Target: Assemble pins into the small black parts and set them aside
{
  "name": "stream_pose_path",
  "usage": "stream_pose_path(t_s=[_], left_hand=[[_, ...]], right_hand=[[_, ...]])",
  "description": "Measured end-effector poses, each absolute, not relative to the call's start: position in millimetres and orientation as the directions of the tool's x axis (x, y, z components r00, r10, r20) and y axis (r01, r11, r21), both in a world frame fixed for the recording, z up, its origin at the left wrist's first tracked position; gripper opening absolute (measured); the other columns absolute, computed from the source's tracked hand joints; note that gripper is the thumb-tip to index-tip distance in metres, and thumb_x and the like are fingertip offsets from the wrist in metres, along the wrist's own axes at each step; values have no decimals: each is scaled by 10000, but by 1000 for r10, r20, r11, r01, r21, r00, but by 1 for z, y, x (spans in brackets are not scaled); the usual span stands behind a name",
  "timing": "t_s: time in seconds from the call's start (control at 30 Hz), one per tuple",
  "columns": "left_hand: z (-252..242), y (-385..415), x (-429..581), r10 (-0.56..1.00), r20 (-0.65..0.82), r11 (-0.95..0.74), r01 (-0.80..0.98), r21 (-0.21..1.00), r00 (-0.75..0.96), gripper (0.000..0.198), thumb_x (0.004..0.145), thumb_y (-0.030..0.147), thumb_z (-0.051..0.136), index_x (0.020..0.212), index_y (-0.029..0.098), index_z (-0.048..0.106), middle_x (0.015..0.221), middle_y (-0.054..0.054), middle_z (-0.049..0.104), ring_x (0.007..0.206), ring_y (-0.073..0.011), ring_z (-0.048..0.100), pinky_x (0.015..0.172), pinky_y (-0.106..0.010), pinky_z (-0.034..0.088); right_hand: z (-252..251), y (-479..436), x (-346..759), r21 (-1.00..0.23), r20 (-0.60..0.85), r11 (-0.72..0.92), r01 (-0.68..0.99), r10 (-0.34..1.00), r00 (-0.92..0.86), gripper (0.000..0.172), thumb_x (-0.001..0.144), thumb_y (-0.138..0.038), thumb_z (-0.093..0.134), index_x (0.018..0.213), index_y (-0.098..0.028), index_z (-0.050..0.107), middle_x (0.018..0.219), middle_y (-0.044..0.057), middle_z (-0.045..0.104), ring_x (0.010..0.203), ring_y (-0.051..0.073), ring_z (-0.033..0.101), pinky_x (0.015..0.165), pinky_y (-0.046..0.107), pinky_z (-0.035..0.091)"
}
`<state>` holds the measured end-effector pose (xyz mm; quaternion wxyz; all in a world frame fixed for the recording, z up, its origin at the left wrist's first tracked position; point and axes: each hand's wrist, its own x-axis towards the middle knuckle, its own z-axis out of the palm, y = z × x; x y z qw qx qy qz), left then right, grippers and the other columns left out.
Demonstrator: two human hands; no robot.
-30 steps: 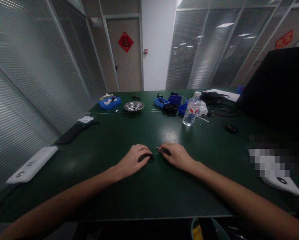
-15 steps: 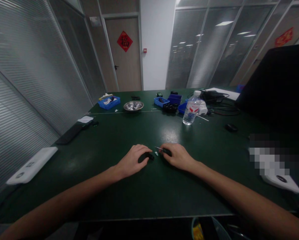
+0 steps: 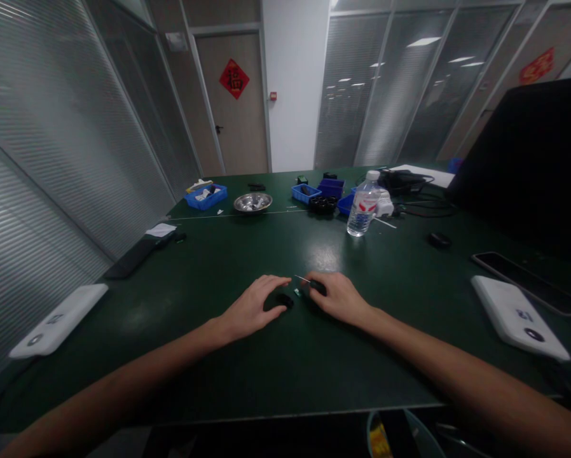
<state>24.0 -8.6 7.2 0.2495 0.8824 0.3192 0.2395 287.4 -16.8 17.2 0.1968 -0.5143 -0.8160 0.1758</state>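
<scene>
My left hand rests on the dark green table with thumb and fingers spread apart. Between and just beyond its fingertips lies a small black object, which the hand does not grip. My right hand is wrapped round the black handle of a screwdriver, whose thin metal shaft points left toward my left fingertips. A tiny pale green and white piece lies on the table between the two hands, close to the right fingers.
A metal bowl, a blue tray, a small blue basket and a water bottle stand farther back. White devices lie at left and right, near a phone. A monitor stands at right.
My left fingers have opened away from the black object, which now lies free on the table. My right hand still holds the screwdriver in nearly the same place. The view has shifted slightly.
</scene>
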Motion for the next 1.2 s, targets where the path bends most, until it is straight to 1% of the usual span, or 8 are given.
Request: stream_pose_path(t_s=[0.07, 0.2, 0.33, 0.43, 0.67, 0.87, 0.97, 1.2], left_hand=[[7, -7, 23, 674, 258, -676, 438, 592, 692, 491, 953, 298, 666, 1421, 286, 519, 1386, -71, 567, 1279, -251, 529, 1090, -450, 456], [8, -3, 21, 628, 270, -729, 431, 531, 730, 216, 996, 249, 594, 1192, 265, 684, 1352, -56, 573, 1262, -229, 534, 1064, -421, 468], [15, 4, 30, 557, 261, -773, 377, 511, 788, 189, 999, 211, 576, 1142, 243, 694, 1331, -63, 601, 1272, -228, 534, 1084, -428, 453], [22, 11, 41, 486, 202, -798, 337, 500, 850, 224, 1007, 205, 547, 1200, 226, 658, 1288, -84, 630, 1226, -233, 573, 1072, -424, 461], [30, 22, 42, 378, 104, -874, 318, 368, 920, 195, 1002, 211, 529, 1166, 223, 633, 1133, -85, 655, 1097, -239, 614, 979, -388, 490], [27, 46, -43, 629, 65, -733, 564, 380, 774, 308, 1006, 280, 510, 1300, 249, 598, 1242, -72, 628, 1121, -227, 609, 965, -368, 495], [21, 65, -117, 756, 54, -634, 710, 307, 652, 346, 1009, 315, 466, 1318, 242, 606, 1294, -70, 616, 1179, -237, 585, 1026, -386, 462], [7, 95, -272, 961, 39, -275, 947, 166, 272, 434, 936, 382, 463, 1237, 141, 662, 1243, -52, 676, 1111, -253, 627, 1006, -362, 469]], right_hand=[[17, -17, 288, -509, 145, 395, 765, 915, -376, 271, 945, -272, 526, 1143, -228, 706, 871, 24, 716, 716, 158, 619, 642, 245, 405], [15, -17, 287, -529, 158, 369, 765, 928, -338, 278, 932, -264, 525, 1137, -225, 708, 840, 14, 707, 678, 154, 598, 622, 248, 381], [13, -17, 287, -544, 177, 367, 754, 929, -325, 275, 926, -256, 518, 1118, -217, 712, 791, 7, 690, 645, 150, 581, 607, 249, 364], [14, -17, 287, -547, 177, 363, 754, 931, -319, 270, 920, -252, 521, 1098, -211, 718, 783, 8, 689, 639, 150, 577, 599, 248, 359], [15, -18, 288, -541, 177, 373, 754, 927, -331, 268, 917, -248, 522, 1103, -217, 713, 792, 9, 693, 651, 154, 587, 619, 252, 387], [16, -19, 291, -571, 145, 366, 735, 926, -349, 275, 937, -266, 512, 1134, -219, 698, 853, 16, 707, 642, 146, 583, 601, 246, 396], [17, -19, 290, -564, 140, 361, 743, 928, -345, 270, 935, -268, 521, 1129, -218, 701, 843, 17, 702, 650, 148, 584, 601, 245, 398], [18, -19, 286, -552, 130, 359, 753, 929, -347, 262, 937, -265, 522, 1119, -217, 704, 854, 22, 701, 687, 158, 603, 624, 251, 414]])
